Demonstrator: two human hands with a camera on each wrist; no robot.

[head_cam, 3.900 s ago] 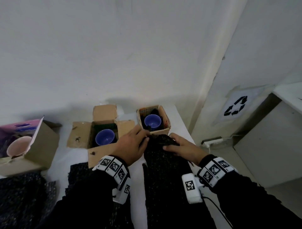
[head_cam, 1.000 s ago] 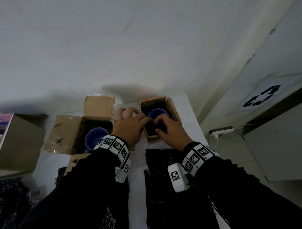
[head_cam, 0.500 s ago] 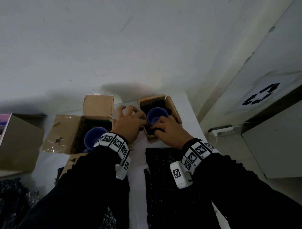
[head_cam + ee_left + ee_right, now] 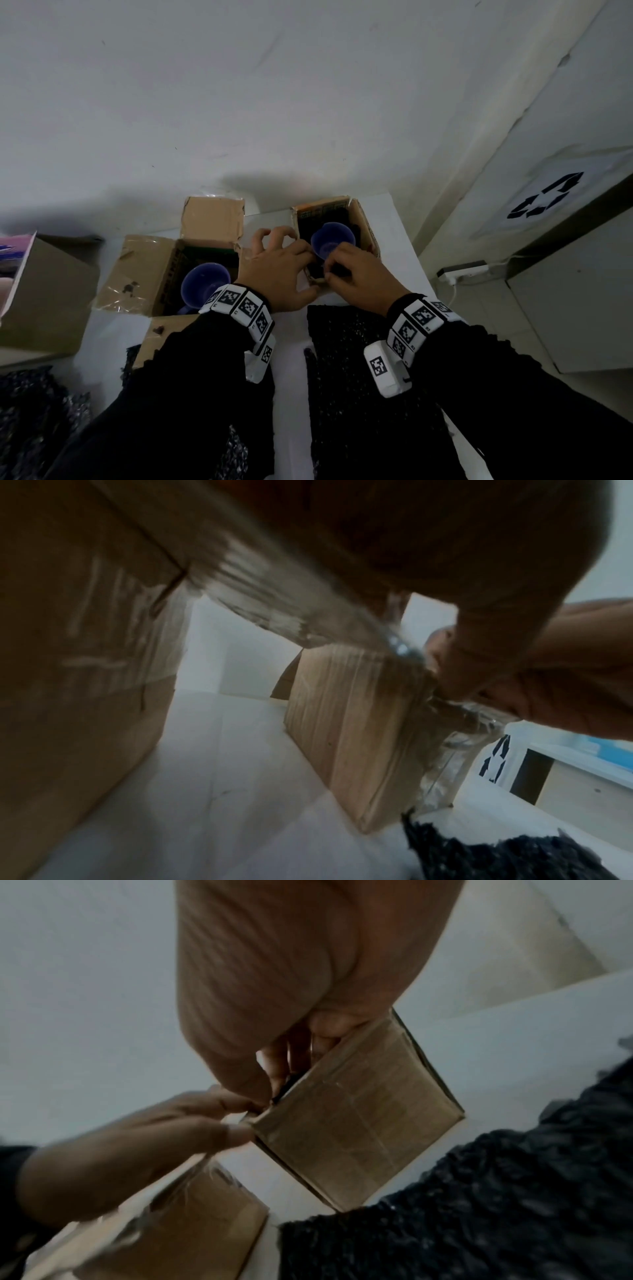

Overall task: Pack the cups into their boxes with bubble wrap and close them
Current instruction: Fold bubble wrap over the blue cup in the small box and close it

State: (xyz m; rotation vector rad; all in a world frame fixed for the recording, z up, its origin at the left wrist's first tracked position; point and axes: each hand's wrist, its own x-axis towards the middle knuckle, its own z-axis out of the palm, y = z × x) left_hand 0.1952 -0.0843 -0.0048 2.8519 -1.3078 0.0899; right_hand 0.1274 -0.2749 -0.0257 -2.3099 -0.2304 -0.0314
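A small open cardboard box (image 4: 368, 226) stands at the table's far right with a blue cup (image 4: 331, 240) upright inside it, black bubble wrap packed around the cup. My left hand (image 4: 301, 250) pinches the box's near-left corner (image 4: 260, 1121). My right hand (image 4: 330, 270) reaches over the near wall, its fingers (image 4: 281, 1064) curled on the black wrap just inside. A flat sheet of black bubble wrap (image 4: 359, 377) lies on the table in front of the box. A larger open box (image 4: 147, 270) to the left holds a second blue cup (image 4: 202, 284).
A third box (image 4: 48, 298) with a pink lid stands at the far left, with more black wrap (image 4: 30, 418) in front of it. The wall runs close behind the boxes. The table's right edge is beside the small box; a power strip (image 4: 462, 270) lies on the floor below.
Both hands left the wrap on the table and went to the small box's near-left corner. Over the last second the right hand drew back a little, baring more of the cup.
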